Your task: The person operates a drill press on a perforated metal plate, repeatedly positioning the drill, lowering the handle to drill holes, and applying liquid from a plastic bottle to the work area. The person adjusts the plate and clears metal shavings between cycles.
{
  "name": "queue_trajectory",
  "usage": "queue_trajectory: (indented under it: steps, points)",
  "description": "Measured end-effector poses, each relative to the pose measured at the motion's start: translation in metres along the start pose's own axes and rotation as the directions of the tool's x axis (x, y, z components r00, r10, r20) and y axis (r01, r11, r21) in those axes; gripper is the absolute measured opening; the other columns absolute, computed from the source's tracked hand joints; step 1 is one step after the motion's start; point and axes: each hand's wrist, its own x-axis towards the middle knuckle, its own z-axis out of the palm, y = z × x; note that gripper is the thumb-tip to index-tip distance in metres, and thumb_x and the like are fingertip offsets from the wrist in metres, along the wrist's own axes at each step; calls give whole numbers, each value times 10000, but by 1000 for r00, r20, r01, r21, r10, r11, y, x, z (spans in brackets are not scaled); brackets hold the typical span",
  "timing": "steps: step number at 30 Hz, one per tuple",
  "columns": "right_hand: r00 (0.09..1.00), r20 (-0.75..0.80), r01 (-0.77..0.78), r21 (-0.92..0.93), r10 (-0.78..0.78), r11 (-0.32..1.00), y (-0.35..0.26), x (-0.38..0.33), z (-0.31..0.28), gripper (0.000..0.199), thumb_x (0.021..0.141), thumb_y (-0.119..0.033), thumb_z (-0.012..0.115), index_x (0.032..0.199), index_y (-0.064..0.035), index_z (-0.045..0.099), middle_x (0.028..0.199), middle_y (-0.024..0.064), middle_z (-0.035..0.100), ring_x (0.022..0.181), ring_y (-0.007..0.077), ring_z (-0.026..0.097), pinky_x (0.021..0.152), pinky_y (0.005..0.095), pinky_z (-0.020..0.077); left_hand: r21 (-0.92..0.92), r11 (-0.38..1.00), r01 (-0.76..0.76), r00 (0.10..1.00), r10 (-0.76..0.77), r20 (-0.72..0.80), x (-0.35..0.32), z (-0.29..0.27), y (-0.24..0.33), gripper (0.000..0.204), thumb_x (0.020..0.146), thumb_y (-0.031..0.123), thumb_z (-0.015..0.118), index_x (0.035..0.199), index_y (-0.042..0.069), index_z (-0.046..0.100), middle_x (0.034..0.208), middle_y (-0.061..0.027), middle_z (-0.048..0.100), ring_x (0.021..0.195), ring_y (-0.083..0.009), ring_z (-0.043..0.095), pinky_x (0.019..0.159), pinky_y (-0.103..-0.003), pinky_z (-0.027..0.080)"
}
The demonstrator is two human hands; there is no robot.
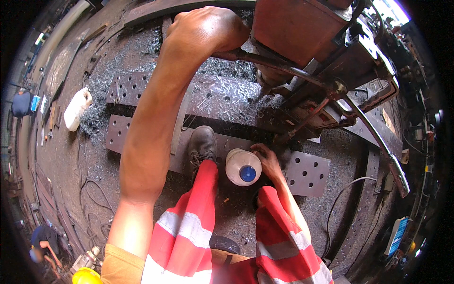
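My left hand [213,29] is closed around the end of a metal feed handle [265,60] on a drill press with a red-orange housing [294,33]. The handle's other arm [378,138] slants down to the right. Low between my legs is a whitish plastic bottle [235,166] with a blue cap [247,173]. My right hand [268,163] is at the bottle's right side with its fingers curled against it; the bottle partly hides them. Beneath the drill lie steel plates [307,173] with round holes. The drill's tip is hidden in shadow.
Metal shavings [101,111] cover the plates and floor. A white jug [77,110] lies at the left. Cables [338,201] trail on both sides. My shoe [202,144] rests on a plate. A person [45,244] and a yellow helmet [87,276] are at lower left.
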Motion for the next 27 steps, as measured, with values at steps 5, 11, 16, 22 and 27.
queue_trajectory:
  steps: [5, 11, 16, 22, 27]
  points:
    - [1000, -9, 1, 27, 0, 1000, 5, 0, 0, 257, 980, -141, 594, 1182, 10, 641, 1093, 119, 702, 1052, 194, 651, 949, 324, 491, -15, 1000, 24, 997, -23, 74, -2, -6, 4, 440, 978, 443, 503, 1039, 88, 757, 998, -207, 719, 965, -343, 723, 900, -419, 533]
    - [1000, -9, -16, 38, 16, 999, 7, 0, -1, 249, 985, -127, 581, 1183, 14, 635, 1103, 127, 699, 1070, 201, 652, 960, 331, 493, -46, 998, 32, 995, -28, 92, 1, -3, 5, 438, 971, 442, 512, 1046, 84, 752, 1000, -210, 719, 957, -346, 725, 901, -425, 530]
    - [1000, 15, -14, 45, 13, 999, 3, 1, 3, 249, 983, -126, 580, 1182, 13, 636, 1116, 132, 698, 1077, 208, 654, 965, 334, 493, 9, 1000, 14, 999, -14, 46, -1, -3, -1, 446, 968, 449, 515, 1038, 77, 752, 1005, -215, 718, 953, -356, 723, 898, -426, 532]
    - [1000, -11, -20, 32, 21, 999, 11, 1, -2, 255, 981, -148, 597, 1179, 8, 640, 1095, 123, 699, 1051, 195, 653, 942, 325, 496, -5, 1000, -29, 999, 29, 28, 3, 4, 1, 447, 978, 449, 514, 1003, 79, 764, 995, -220, 715, 958, -363, 719, 891, -431, 534]
    - [1000, -24, 15, 10, -15, 1000, 9, 1, -1, 265, 980, -177, 625, 1181, -6, 644, 1069, 106, 702, 1017, 168, 647, 898, 305, 502, 4, 1000, -8, 999, 8, 33, 1, 1, 3, 451, 975, 456, 521, 992, 76, 763, 971, -225, 711, 950, -353, 723, 881, -428, 537]
